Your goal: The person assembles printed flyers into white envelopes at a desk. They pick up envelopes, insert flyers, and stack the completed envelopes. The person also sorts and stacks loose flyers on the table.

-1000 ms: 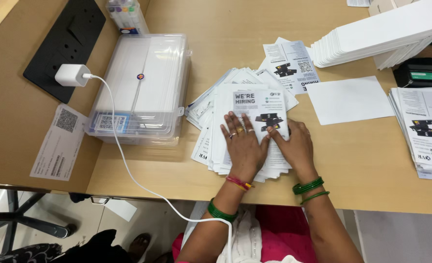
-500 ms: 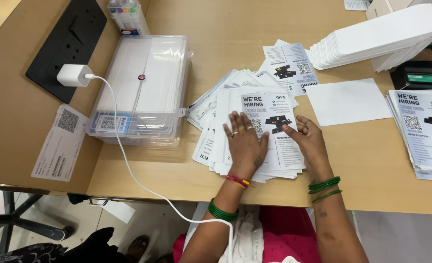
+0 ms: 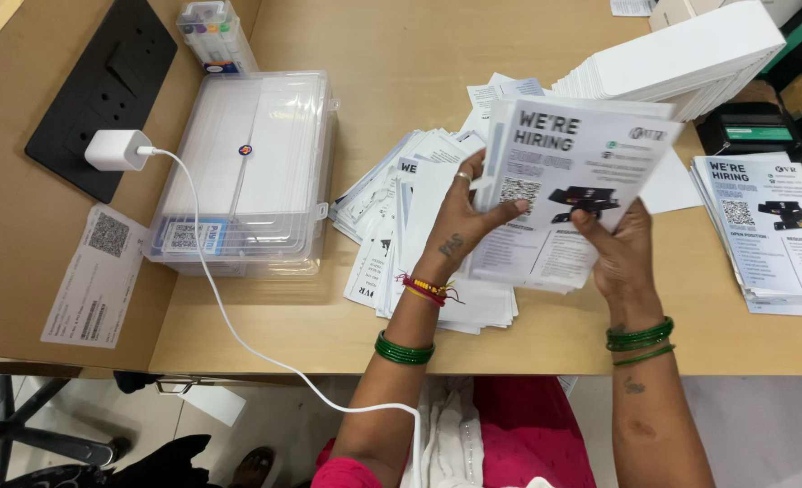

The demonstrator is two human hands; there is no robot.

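both hands hold a bundle of printed flyers (image 3: 571, 185) lifted off the wooden desk (image 3: 401, 54), tilted toward the camera. left hand (image 3: 460, 221) grips the bundle's left edge, thumb on the front face, fingers curled behind; a ring shows on one finger. right hand (image 3: 620, 253) pinches the lower right part, thumb on the front, the other fingers hidden behind the sheets. below the bundle, a fanned, messy spread of more flyers (image 3: 392, 226) lies flat on the desk. a second neat flyer stack (image 3: 772, 235) sits at the right edge. a pile of white envelopes (image 3: 681, 54) lies beyond the bundle. to the left, a clear plastic box (image 3: 247, 172), touching nothing held. a white charger (image 3: 116, 149) sits on a black socket panel (image 3: 94, 81); its cable (image 3: 220, 307) runs off the desk edge.
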